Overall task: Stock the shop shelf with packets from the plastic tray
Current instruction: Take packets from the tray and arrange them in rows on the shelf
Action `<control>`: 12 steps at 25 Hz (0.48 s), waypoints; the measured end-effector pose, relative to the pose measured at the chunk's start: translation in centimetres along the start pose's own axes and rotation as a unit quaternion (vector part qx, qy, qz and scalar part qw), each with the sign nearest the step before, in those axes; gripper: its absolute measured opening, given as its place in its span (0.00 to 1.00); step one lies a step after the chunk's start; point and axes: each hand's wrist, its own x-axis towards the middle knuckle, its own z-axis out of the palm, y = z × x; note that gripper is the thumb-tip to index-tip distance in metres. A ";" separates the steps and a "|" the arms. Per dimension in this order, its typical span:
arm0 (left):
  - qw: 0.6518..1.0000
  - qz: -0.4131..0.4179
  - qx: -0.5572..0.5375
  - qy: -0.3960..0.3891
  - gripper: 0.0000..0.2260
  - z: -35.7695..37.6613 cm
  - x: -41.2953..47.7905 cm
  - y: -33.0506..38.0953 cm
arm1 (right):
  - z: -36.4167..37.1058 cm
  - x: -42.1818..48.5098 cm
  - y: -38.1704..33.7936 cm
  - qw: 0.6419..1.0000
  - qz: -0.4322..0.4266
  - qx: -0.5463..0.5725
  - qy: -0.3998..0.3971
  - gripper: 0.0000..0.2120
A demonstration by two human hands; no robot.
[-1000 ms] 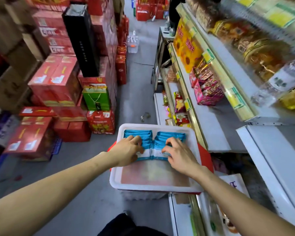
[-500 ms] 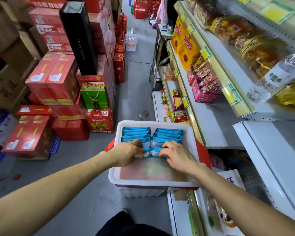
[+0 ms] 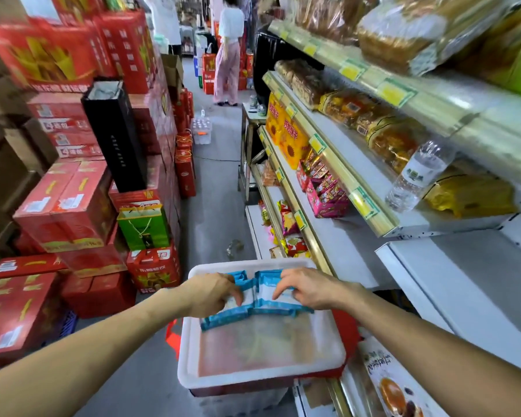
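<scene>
Both hands curl round blue packets (image 3: 254, 308) over the white tray (image 3: 262, 371). The left hand (image 3: 211, 294) grips one stack, the right hand (image 3: 310, 288) the other, beside the shelf (image 3: 337, 245).

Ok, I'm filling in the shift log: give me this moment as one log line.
stage: pickup | left hand: grips blue packets | right hand: grips same packets | plastic tray: near half bare

Person, head-camera view; two limbs visible.
- Left hand (image 3: 211, 293): bare.
- Right hand (image 3: 310, 288): bare.
- Left forearm (image 3: 103, 341): bare along all its visible length.
- Right forearm (image 3: 433, 341): likewise bare.
- Clothing: out of view.
</scene>
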 end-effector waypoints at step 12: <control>0.972 0.172 -0.110 0.119 0.18 -32.9 5.3 4.9 | -30.8 -12.7 -1.8 0.976 0.082 -0.054 0.193 0.25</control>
